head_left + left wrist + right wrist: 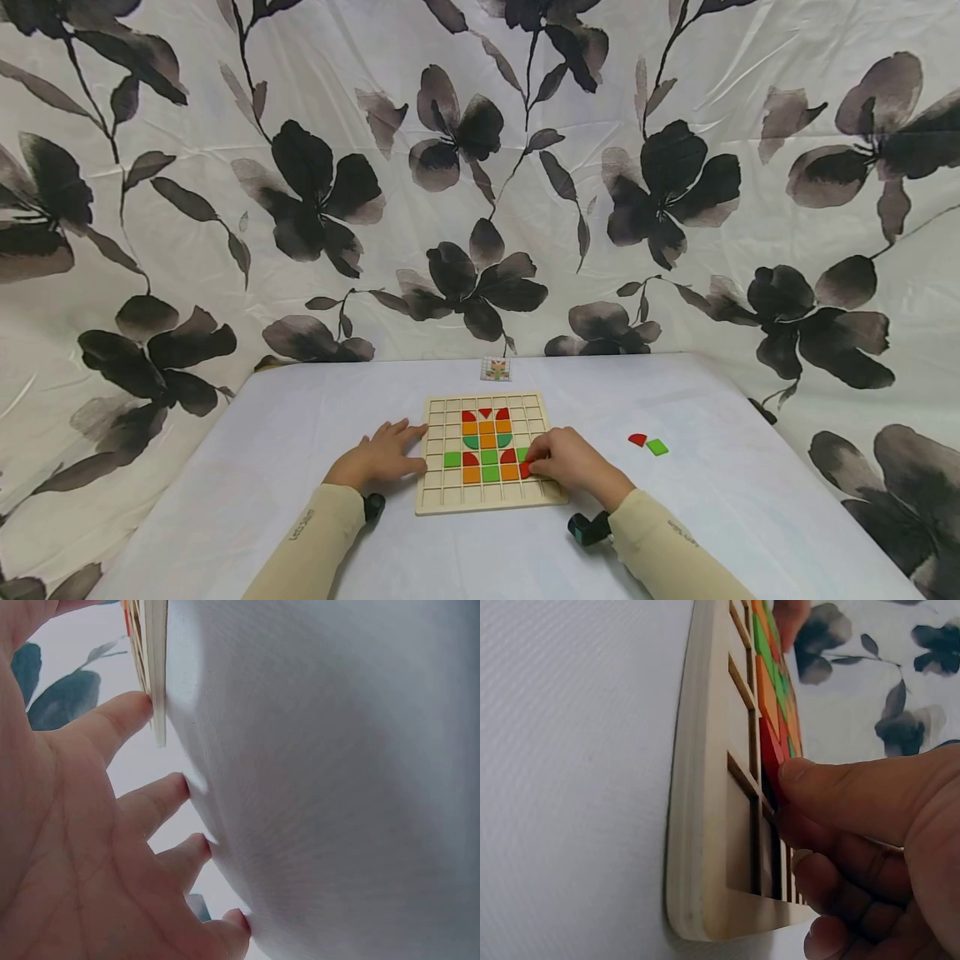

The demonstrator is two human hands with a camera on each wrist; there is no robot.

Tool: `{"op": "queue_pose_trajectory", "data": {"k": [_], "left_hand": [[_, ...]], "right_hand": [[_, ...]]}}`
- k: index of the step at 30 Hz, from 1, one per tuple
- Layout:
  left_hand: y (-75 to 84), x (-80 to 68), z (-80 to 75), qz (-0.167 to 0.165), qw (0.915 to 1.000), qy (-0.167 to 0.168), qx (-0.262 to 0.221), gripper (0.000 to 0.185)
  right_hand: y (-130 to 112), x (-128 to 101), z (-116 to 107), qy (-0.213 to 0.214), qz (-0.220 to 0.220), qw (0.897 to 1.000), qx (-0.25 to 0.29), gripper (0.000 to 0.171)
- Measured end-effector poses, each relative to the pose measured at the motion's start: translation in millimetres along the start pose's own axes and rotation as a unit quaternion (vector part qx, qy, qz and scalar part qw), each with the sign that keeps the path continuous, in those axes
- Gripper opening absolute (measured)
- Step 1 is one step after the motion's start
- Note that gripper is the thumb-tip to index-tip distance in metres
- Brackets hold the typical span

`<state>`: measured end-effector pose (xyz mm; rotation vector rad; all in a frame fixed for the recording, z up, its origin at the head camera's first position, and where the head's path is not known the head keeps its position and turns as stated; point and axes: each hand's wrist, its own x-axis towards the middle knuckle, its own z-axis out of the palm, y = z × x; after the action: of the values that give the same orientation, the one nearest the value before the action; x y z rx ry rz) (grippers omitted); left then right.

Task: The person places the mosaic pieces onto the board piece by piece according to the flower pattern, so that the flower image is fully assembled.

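A square wooden grid board (442, 498) lies on the white-covered table, with red, orange and green tiles set in its cells. My right hand (567, 458) pinches a red tile (771, 748) between thumb and fingers at the board's right side. In the right wrist view that tile tilts over a cell beside an orange tile (766, 694). My left hand (380, 455) rests at the board's left edge, fingers spread. In the left wrist view one fingertip touches the board's side (156, 667), and the other fingertips rest on the cloth.
To the right of the board lie a loose red quarter-round tile (637, 439) and a green square tile (657, 447). A small pattern card (496, 369) sits behind the board near the table's far edge. A flower-printed curtain (480, 183) hangs behind the table.
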<state>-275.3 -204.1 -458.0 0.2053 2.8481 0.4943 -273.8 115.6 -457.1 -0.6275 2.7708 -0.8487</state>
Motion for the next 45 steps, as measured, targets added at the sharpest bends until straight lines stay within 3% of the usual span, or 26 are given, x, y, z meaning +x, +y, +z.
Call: {"op": "queue_pose_trajectory", "data": {"k": [9,16,29,35,45], "left_hand": [[1.1,-0.9,-1.7,0.003,1.0,0.001,0.0,0.072],[1.9,-0.8,-1.1,-0.003,1.0,-0.005,0.0,0.071],[0.0,1.7,-0.7,-0.001,1.0,-0.005,0.002,0.07],[-1.2,2.3,0.1,-0.005,0.9999,-0.007,0.007,0.071],[-0.2,1.0,-0.2,0.002,1.0,-0.001,0.01,0.071]], "right_hand": [[-1.8,-1.6,-0.2,0.003,-0.024,0.999,-0.029,0.006],[9.2,-9.0,-13.6,-0.001,-0.038,0.998,-0.04,0.007],[58.7,-19.8,-59.7,0.037,0.03,0.996,-0.073,0.01],[80.0,-26.3,-80.0,0.046,0.042,0.993,-0.103,0.012],[101.0,-35.2,-95.9,0.033,0.104,0.988,-0.112,0.021]]}}
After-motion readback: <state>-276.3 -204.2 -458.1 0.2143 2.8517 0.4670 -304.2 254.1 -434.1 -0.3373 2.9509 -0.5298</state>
